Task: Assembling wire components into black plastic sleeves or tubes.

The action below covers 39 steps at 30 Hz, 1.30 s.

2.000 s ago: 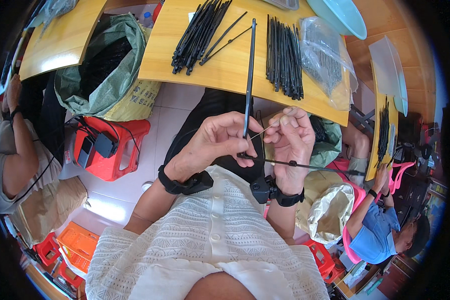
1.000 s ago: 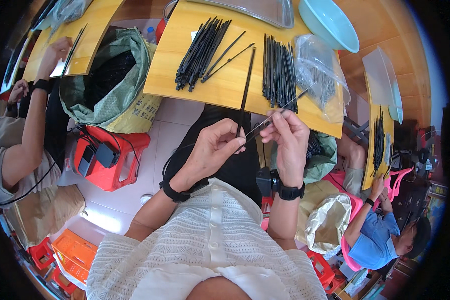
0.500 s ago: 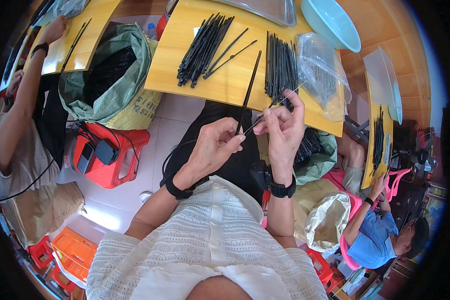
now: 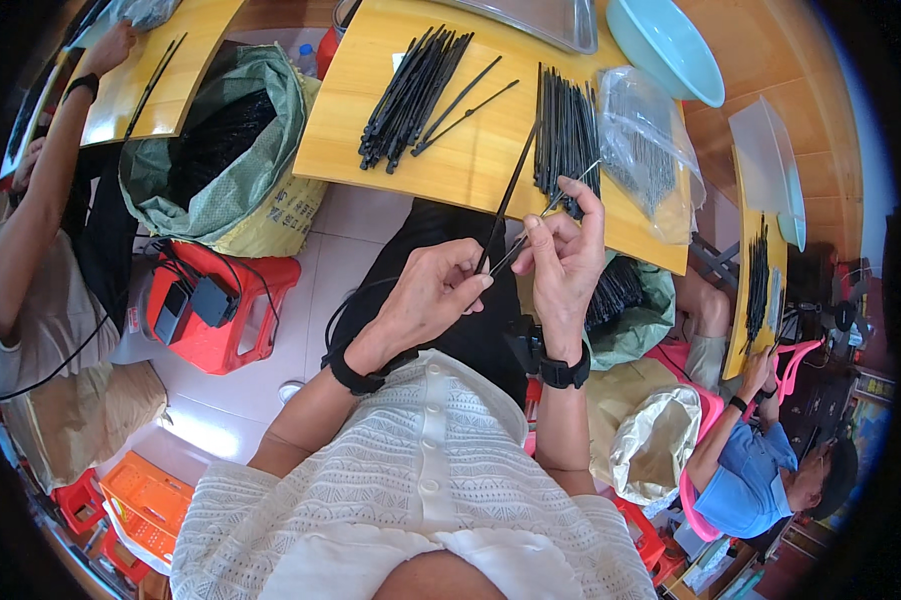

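In front of my body, over my lap, my left hand (image 4: 425,295) pinches a slender black stick (image 4: 511,192) between thumb and fingers. The stick slants up and to the right, its far end over the table edge. Close beside it, my right hand (image 4: 567,265) pinches a thin metal wire (image 4: 591,169), whose lower end runs toward my left fingertips. Whether the wire enters the stick is hidden by the fingers. On the yellow table (image 4: 340,130) lie a left pile of black sticks (image 4: 410,105), two loose ones beside it, and a right pile (image 4: 564,135).
A clear bag of thin wires (image 4: 642,140) lies right of the piles, near a blue basin (image 4: 665,50) and a metal tray (image 4: 540,20). Green sacks (image 4: 150,195) with black sticks stand beside the table. A red stool (image 4: 235,330) holds black devices. Co-workers sit left and right.
The black stick in my left hand now leans further right, its tip lower. My right hand has shifted slightly left, still pinching the wire.
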Each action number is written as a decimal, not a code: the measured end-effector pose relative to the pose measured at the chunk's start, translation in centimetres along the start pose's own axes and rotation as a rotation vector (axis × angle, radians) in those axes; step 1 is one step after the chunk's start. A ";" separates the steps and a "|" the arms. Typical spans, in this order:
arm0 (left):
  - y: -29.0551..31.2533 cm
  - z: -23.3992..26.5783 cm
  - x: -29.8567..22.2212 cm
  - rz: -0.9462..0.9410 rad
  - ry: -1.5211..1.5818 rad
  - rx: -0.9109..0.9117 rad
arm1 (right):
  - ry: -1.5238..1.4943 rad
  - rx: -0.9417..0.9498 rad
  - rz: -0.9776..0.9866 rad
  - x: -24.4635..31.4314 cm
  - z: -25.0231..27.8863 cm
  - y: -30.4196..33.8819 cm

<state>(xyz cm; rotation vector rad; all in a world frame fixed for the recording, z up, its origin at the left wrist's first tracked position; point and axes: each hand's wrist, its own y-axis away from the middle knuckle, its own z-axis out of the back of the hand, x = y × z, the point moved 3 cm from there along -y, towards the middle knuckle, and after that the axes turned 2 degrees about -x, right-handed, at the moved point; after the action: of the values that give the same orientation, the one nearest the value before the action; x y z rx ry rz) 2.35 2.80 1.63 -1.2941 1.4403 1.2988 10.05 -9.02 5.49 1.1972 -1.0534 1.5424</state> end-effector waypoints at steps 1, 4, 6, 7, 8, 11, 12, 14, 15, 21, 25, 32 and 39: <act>0.0 0.0 0.0 0.000 -0.011 0.012 | -0.008 0.012 0.008 -0.1 0.0 0.0; -0.1 0.1 0.0 0.010 -0.026 0.032 | -0.010 -0.002 -0.012 0.1 -0.2 0.0; -0.4 -0.1 0.6 -0.003 0.073 0.021 | -0.013 -0.003 0.006 -0.1 -0.1 0.0; -0.6 -0.2 0.7 -0.017 0.172 0.009 | -0.018 -0.002 0.024 -0.1 -0.1 0.0; -0.6 -0.3 0.7 -0.017 0.172 0.007 | -0.018 -0.001 0.024 0.0 -0.2 0.0; -1.2 -0.4 0.2 0.006 0.277 -0.009 | -0.043 0.020 0.016 0.2 -0.5 0.0; -1.4 -0.3 0.5 -0.023 0.214 -0.012 | -0.068 0.038 -0.001 0.1 -0.7 0.2; -1.7 -0.2 0.5 -0.051 0.151 -0.017 | -0.093 0.059 -0.018 -0.1 -0.9 0.3; -1.7 -0.1 0.2 -0.036 0.185 -0.010 | -0.084 0.058 -0.009 -0.3 -0.8 0.3; -2.0 0.3 0.4 0.011 0.306 0.022 | -0.058 0.090 -0.019 -0.2 -0.9 0.3; -2.1 0.7 0.5 0.052 0.271 0.051 | -0.062 0.094 -0.031 -0.3 -0.9 0.4; -2.1 0.7 1.0 -0.001 0.302 0.044 | -0.031 0.088 -0.032 -0.1 -1.2 0.5; -1.5 -0.4 0.5 -0.059 0.009 -0.224 | 0.142 0.032 0.079 0.1 -1.8 -0.3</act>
<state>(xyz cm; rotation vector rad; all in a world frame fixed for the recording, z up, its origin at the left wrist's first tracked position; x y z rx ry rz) 3.79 2.43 0.94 -1.4781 1.2796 1.4482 9.95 -7.22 5.28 1.0618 -0.9957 1.6848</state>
